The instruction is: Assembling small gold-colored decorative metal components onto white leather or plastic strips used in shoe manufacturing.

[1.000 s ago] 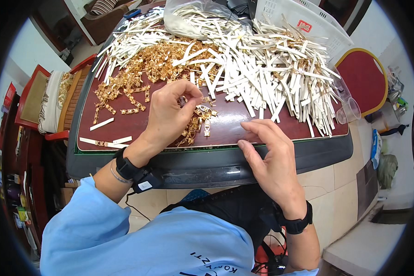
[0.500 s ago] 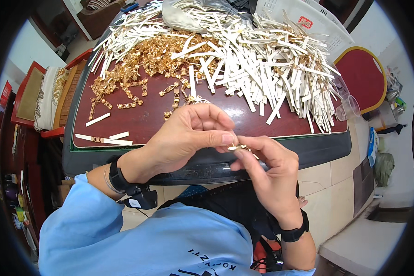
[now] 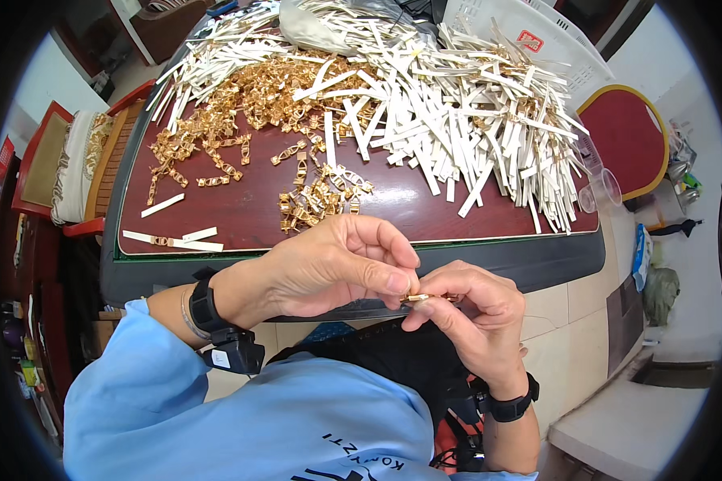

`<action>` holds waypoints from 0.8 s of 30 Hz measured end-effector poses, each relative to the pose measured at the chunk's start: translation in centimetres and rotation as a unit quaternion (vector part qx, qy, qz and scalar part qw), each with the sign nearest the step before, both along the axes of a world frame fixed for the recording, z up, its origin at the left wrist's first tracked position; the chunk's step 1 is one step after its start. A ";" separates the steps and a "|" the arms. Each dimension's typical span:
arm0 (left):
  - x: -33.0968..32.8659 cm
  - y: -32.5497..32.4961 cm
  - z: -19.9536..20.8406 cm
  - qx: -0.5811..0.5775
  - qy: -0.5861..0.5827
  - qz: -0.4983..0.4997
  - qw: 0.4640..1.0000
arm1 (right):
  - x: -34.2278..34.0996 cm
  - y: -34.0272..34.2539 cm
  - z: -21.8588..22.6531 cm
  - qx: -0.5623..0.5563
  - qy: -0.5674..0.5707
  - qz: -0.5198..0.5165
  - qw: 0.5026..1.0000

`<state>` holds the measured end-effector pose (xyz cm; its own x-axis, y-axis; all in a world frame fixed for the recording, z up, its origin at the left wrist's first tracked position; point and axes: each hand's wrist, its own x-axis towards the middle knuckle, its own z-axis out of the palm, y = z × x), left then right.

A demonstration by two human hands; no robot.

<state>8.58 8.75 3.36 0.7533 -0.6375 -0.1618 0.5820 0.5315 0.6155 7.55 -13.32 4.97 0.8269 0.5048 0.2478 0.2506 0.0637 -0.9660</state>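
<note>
Where both hands meet just below the table (image 3: 217,216) edge, left hand (image 3: 329,268) and right hand (image 3: 469,317) pinch one small, flat, shiny gold clip (image 3: 419,297); more clips (image 3: 317,200) lie at twelve o'clock.

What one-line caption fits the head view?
Both hands, left hand and right hand, pinch a small gold clip above the table.
</note>
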 end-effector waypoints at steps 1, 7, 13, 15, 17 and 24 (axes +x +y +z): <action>0.1 0.0 -0.2 0.004 0.012 -0.004 1.000 | 0.0 -0.1 0.1 -0.012 0.035 -0.001 0.999; 0.5 -0.8 -0.3 0.067 -0.022 0.050 0.996 | 3.1 -1.4 -0.3 -0.176 -0.091 -0.162 0.967; 0.7 -0.8 -1.4 0.087 -0.032 0.020 0.995 | 6.1 -1.5 -1.1 -0.336 -0.238 -0.178 0.894; 0.6 -0.8 -1.5 0.107 -0.053 0.011 0.993 | 6.3 -1.6 -1.3 -0.385 -0.308 -0.146 0.857; 0.7 -0.9 -1.5 0.111 -0.056 0.012 0.992 | 6.1 -1.9 -1.5 -0.368 -0.279 -0.148 0.875; 0.8 -0.9 -1.5 0.107 -0.025 0.055 0.992 | 2.7 -1.4 -0.7 -0.016 0.036 -0.087 0.995</action>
